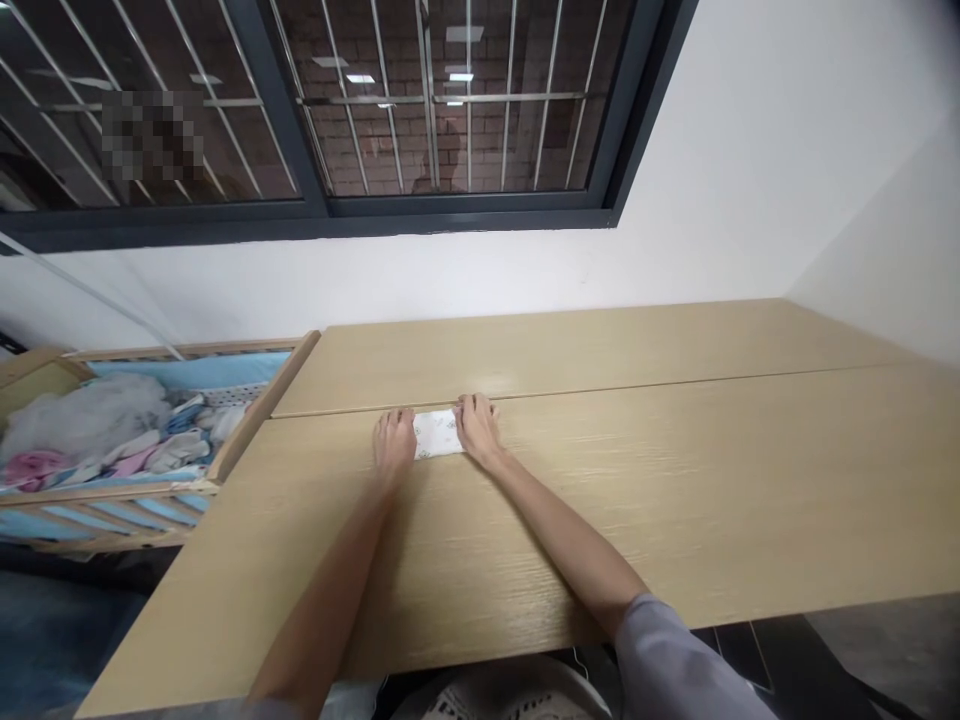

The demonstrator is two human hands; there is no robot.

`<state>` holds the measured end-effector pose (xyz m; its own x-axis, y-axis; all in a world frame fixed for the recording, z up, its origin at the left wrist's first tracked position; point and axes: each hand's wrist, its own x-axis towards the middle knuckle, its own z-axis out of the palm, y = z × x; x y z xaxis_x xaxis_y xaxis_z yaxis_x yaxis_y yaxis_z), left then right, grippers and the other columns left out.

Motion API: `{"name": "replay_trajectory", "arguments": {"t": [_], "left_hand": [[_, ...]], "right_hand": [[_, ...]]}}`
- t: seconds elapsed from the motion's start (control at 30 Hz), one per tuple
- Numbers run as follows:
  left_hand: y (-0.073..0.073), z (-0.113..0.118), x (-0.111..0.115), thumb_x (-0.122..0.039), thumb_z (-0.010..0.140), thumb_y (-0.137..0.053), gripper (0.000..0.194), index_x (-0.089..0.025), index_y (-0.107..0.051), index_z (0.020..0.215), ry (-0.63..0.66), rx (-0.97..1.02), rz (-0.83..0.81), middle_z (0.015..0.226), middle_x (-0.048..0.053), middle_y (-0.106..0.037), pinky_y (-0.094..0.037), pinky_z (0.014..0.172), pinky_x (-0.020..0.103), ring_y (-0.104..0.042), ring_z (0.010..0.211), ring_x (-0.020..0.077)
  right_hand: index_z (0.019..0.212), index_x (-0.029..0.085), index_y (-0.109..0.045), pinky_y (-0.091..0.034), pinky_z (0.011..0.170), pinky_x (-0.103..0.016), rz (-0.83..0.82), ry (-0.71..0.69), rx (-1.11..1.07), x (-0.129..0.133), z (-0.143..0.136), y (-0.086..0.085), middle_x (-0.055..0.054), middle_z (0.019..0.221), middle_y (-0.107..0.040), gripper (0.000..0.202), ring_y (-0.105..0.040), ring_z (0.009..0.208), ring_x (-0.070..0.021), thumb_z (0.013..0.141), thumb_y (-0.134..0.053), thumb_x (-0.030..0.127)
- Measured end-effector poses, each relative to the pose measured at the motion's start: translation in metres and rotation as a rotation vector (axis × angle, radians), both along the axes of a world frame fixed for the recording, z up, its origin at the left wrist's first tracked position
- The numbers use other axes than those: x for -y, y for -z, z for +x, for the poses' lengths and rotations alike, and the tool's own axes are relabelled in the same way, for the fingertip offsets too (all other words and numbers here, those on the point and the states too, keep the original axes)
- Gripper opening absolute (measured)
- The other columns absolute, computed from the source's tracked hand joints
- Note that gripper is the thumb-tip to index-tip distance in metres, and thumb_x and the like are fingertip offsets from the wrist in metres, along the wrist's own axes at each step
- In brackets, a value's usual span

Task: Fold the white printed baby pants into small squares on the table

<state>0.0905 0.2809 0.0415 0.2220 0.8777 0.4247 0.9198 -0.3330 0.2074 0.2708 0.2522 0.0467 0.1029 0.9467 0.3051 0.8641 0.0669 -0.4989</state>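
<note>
A small white rectangle with a faint scattered print (438,434), which looks like folded cloth, lies flat on the wooden tabletop (675,470) close to the seam between two boards. At its left edge my left hand (395,437) rests with curled fingers gripping that side. My right hand (477,424) has its fingers bent over the right edge, the thumb side toward the cloth. The fingertips partly hide both ends of the cloth. Both forearms reach forward over the table.
To the left stands a wooden crib (262,410) with blue lining, holding a heap of clothes and pale netting (97,415). Behind the table are a white wall (480,270) and a dark-framed window (450,212) with metal bars. The table's front edge is near my body.
</note>
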Motion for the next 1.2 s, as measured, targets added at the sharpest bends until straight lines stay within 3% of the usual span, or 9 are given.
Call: {"name": "replay_trajectory", "arguments": {"t": [0.1, 0.23, 0.47, 0.67, 0.83, 0.93, 1.07, 1.2], "left_hand": [[0.008, 0.013, 0.013, -0.04, 0.104, -0.028, 0.055, -0.01, -0.044, 0.147, 0.1, -0.02, -0.001, 0.153, 0.021, -0.047, -0.036, 0.115, 0.048, -0.041, 0.144, 0.031], [0.022, 0.025, 0.028, -0.051, 0.103, -0.024, 0.07, -0.005, -0.028, 0.155, 0.235, -0.069, -0.069, 0.161, 0.022, -0.034, -0.032, 0.119, 0.046, -0.026, 0.153, 0.0301], [0.033, 0.008, 0.032, -0.057, 0.101, -0.026, 0.079, -0.001, -0.023, 0.156, 0.211, -0.093, -0.096, 0.163, 0.028, -0.024, -0.024, 0.12, 0.057, -0.018, 0.154, 0.0372], [0.019, -0.004, 0.038, -0.061, 0.098, -0.033, 0.084, -0.001, -0.021, 0.156, 0.264, -0.13, -0.041, 0.164, 0.028, -0.021, -0.02, 0.122, 0.053, -0.015, 0.155, 0.0356], [0.002, -0.019, 0.042, -0.059, 0.092, -0.052, 0.071, -0.014, -0.046, 0.146, 0.378, -0.126, -0.062, 0.153, 0.022, -0.048, -0.028, 0.119, 0.05, -0.042, 0.143, 0.0349], [-0.002, -0.023, 0.035, -0.053, 0.084, -0.063, 0.068, -0.015, -0.052, 0.14, 0.373, -0.106, -0.104, 0.15, 0.02, -0.051, -0.033, 0.116, 0.05, -0.048, 0.139, 0.0345], [-0.01, -0.015, 0.027, -0.026, 0.084, -0.059, 0.044, -0.02, -0.062, 0.127, 0.298, -0.032, -0.13, 0.142, 0.015, -0.06, -0.036, 0.115, 0.047, -0.053, 0.134, 0.0288], [-0.033, -0.007, 0.036, -0.021, 0.088, -0.05, 0.029, -0.019, -0.068, 0.111, 0.125, 0.096, -0.145, 0.13, 0.017, -0.066, -0.041, 0.108, 0.052, -0.058, 0.125, 0.033]], "right_hand": [[0.144, 0.015, -0.047, -0.026, 0.113, -0.048, 0.109, -0.171, 0.1, 0.007, -0.001, 0.0, -0.018, 0.146, -0.05, 0.045, -0.042, 0.135, -0.0292, 0.104, -0.035, 0.031], [0.156, 0.011, -0.033, -0.019, 0.121, -0.046, 0.029, -0.48, 0.222, 0.014, 0.006, 0.007, -0.016, 0.161, -0.035, 0.059, -0.027, 0.15, -0.0269, 0.101, -0.037, 0.03], [0.161, 0.016, -0.021, -0.018, 0.124, -0.049, -0.069, -0.484, 0.163, 0.022, 0.035, 0.019, -0.012, 0.166, -0.023, 0.062, -0.02, 0.154, -0.0239, 0.106, -0.021, 0.044], [0.161, 0.013, -0.02, -0.016, 0.123, -0.051, -0.087, -0.5, 0.099, 0.029, 0.044, 0.006, -0.016, 0.168, -0.016, 0.069, -0.013, 0.156, -0.0278, 0.105, -0.028, 0.052], [0.159, 0.016, -0.028, -0.021, 0.12, -0.052, -0.05, -0.658, 0.109, 0.025, 0.054, 0.0, -0.019, 0.161, -0.034, 0.081, -0.029, 0.15, -0.0314, 0.093, -0.055, 0.056], [0.157, 0.015, -0.03, -0.023, 0.118, -0.055, -0.082, -0.665, 0.068, 0.016, 0.055, 0.009, -0.02, 0.16, -0.035, 0.087, -0.033, 0.147, -0.0337, 0.085, -0.068, 0.045], [0.145, 0.017, -0.045, -0.028, 0.114, -0.052, -0.022, -0.569, -0.069, 0.002, 0.046, 0.016, -0.017, 0.145, -0.055, 0.064, -0.047, 0.136, -0.0295, 0.082, -0.06, 0.02], [0.128, 0.021, -0.054, -0.041, 0.103, -0.047, 0.009, -0.496, -0.313, -0.007, 0.04, 0.0, -0.008, 0.119, -0.069, 0.046, -0.06, 0.115, -0.0263, 0.082, -0.059, 0.021]]}}
